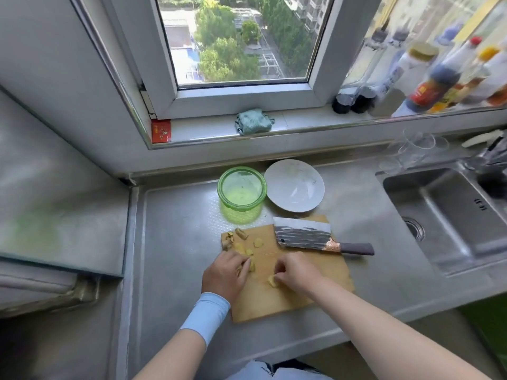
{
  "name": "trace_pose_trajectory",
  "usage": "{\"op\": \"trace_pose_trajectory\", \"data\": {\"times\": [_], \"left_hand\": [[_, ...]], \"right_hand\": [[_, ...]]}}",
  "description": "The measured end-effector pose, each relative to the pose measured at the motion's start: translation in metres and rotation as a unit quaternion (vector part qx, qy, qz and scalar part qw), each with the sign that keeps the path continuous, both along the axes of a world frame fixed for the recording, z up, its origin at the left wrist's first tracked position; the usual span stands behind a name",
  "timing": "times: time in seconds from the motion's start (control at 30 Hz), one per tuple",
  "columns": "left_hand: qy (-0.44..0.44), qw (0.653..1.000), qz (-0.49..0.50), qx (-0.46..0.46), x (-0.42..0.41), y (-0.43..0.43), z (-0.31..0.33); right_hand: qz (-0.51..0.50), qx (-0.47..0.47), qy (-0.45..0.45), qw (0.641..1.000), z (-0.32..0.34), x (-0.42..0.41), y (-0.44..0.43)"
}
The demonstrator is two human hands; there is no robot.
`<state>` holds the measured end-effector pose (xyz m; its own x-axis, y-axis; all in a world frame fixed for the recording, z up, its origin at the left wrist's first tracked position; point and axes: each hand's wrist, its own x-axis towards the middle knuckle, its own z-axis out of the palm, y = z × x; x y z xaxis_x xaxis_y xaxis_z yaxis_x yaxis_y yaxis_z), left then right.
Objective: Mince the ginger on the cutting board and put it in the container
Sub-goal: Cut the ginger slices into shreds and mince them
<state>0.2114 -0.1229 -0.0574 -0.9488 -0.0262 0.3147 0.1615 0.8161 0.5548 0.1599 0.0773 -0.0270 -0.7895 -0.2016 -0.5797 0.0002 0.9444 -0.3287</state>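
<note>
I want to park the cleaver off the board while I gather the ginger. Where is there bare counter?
Bare steel counter lies left of the cutting board and green container, and between the board's right edge and the sink. Crowded: behind the board, container and white plate; on it, ginger, cleaver, left hand, right hand.

A home kitchen: a steel counter (pixel 178 242) with a built-in sink (pixel 450 215), a cleaver (pixel 304 235) on a wooden board (pixel 301 292), sauce bottles (pixel 439 75) along the windowsill (pixel 301 123), glasses (pixel 417 149) beside the sink.
</note>
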Motion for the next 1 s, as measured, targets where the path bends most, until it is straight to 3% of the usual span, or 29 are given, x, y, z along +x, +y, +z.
{"op": "trace_pose_trajectory", "data": {"times": [0.07,0.13,0.23,0.33,0.5,0.7,1.0], "left_hand": [[0.012,1.000,-0.009,-0.019,0.005,0.018,0.000],[0.029,0.999,-0.017,-0.039,0.007,0.033,0.000],[0.031,0.998,-0.031,-0.049,0.010,0.052,-0.001],[-0.024,0.998,-0.056,-0.021,0.015,0.063,-0.008],[-0.230,0.970,-0.036,-0.074,0.016,0.068,-0.019],[-0.209,0.977,0.021,-0.014,0.009,0.098,-0.019],[-0.217,0.976,-0.011,0.007,-0.011,0.129,-0.025]], "right_hand": [[0.001,0.004,0.033,0.999,0.002,0.005,0.003],[-0.091,-0.093,0.001,0.991,0.010,0.006,0.004],[-0.278,-0.278,-0.158,0.906,0.018,0.006,0.009],[-0.301,-0.316,-0.197,0.878,0.013,0.006,0.022],[-0.295,-0.242,-0.094,0.920,0.000,0.005,0.056],[-0.271,-0.260,-0.075,0.924,-0.010,0.004,0.095],[-0.244,-0.271,-0.093,0.927,-0.016,-0.010,0.092]]}}
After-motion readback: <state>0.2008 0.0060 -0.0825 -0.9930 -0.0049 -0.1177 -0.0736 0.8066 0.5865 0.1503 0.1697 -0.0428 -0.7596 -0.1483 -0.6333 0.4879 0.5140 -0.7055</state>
